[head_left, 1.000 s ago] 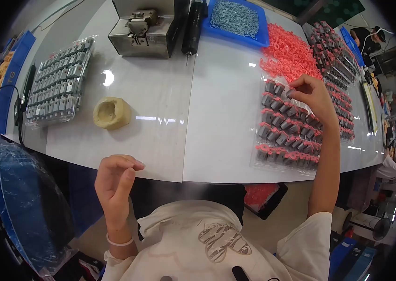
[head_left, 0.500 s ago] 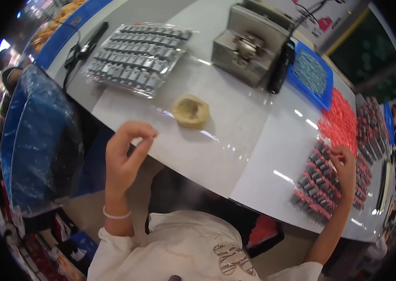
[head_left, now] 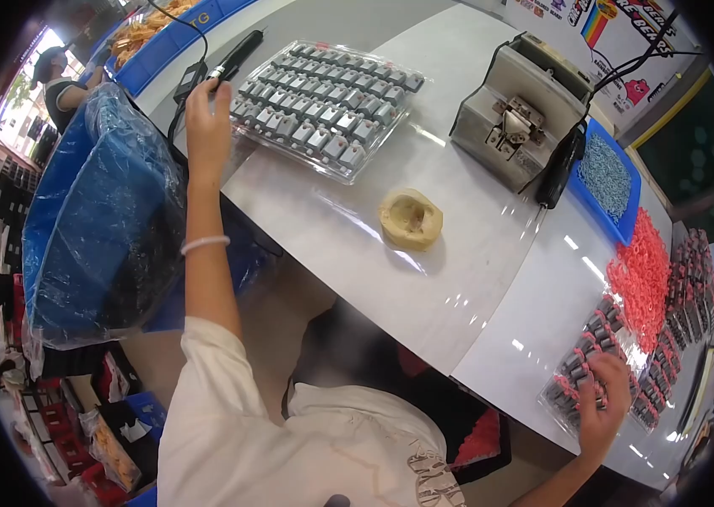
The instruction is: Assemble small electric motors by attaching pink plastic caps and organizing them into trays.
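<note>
My left hand (head_left: 207, 127) is stretched out to the far left, thumb and fingers around the near end of a black electric screwdriver (head_left: 240, 55) on the table. Beside it lies a clear plastic tray (head_left: 348, 173) with rows of grey-white blocks (head_left: 323, 101). At the right, my right hand (head_left: 606, 397) is curled over a clear tray of dark grey parts with pink pieces (head_left: 572, 372). Its thumb and fingertips pinch at one of these parts, mostly hidden by the hand. Between the hands sits a yellowish holder with a hollow (head_left: 410, 220).
A metal machine (head_left: 513, 110) stands at the back, with a black tool (head_left: 564, 165) beside it. A blue tray of small light-blue pieces (head_left: 603, 177) and a heap of pink pieces (head_left: 640, 279) lie at the right. A plastic-lined blue bin (head_left: 103, 220) adjoins the table's left edge.
My left hand has moved from above the table's front edge up to the screwdriver. My right hand has shifted nearer over the grey-and-pink parts and curled. The view has turned left.
</note>
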`<action>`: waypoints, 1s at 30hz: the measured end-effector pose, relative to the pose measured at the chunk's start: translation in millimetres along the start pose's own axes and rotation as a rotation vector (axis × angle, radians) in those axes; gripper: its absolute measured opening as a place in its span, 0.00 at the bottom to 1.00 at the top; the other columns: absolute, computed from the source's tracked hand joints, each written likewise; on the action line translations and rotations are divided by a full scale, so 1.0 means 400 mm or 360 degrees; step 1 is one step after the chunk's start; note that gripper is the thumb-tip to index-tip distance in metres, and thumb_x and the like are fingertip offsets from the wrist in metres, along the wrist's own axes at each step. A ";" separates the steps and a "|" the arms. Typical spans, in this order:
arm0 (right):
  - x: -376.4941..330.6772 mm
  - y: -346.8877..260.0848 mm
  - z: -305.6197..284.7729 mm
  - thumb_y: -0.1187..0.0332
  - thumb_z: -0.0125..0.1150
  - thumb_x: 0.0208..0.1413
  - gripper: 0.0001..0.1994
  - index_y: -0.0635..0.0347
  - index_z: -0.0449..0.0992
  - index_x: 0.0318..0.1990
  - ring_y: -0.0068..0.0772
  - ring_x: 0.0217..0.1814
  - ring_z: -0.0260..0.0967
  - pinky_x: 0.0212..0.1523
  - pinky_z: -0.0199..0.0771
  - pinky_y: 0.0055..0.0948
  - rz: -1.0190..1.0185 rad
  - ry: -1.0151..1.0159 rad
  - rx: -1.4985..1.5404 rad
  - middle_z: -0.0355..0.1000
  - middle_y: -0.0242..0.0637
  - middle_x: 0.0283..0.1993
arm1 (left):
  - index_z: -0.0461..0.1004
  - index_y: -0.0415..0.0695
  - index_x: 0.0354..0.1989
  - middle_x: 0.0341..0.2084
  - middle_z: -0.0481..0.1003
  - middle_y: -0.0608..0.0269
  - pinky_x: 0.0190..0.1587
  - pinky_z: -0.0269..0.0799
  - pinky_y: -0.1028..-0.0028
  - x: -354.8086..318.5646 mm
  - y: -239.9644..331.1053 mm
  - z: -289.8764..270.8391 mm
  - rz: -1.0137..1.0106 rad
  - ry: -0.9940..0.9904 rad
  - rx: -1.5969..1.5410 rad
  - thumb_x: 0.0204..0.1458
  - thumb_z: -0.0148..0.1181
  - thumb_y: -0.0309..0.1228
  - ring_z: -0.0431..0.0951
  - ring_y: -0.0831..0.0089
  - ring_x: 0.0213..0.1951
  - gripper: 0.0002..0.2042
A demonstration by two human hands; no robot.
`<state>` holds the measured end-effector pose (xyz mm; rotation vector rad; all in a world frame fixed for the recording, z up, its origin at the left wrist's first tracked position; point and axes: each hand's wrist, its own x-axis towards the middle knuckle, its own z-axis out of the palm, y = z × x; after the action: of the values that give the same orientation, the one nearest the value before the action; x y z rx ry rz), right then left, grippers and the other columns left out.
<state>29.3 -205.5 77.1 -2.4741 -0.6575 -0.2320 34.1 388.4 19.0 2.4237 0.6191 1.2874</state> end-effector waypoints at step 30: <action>0.605 -0.372 0.511 0.68 0.56 0.52 0.14 0.66 0.66 0.43 0.28 0.36 0.66 0.38 0.71 0.29 0.0989 -0.0823 0.2409 0.65 0.36 0.37 | 0.68 0.35 0.47 0.39 0.68 0.61 0.47 0.61 0.75 0.225 -0.017 0.026 -0.0884 -0.1267 -0.0695 0.44 0.54 0.58 0.64 0.73 0.43 0.35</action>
<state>168.1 114.7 51.3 -1.0918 -0.0641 0.8572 86.0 439.7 72.8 1.9476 0.6145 0.1638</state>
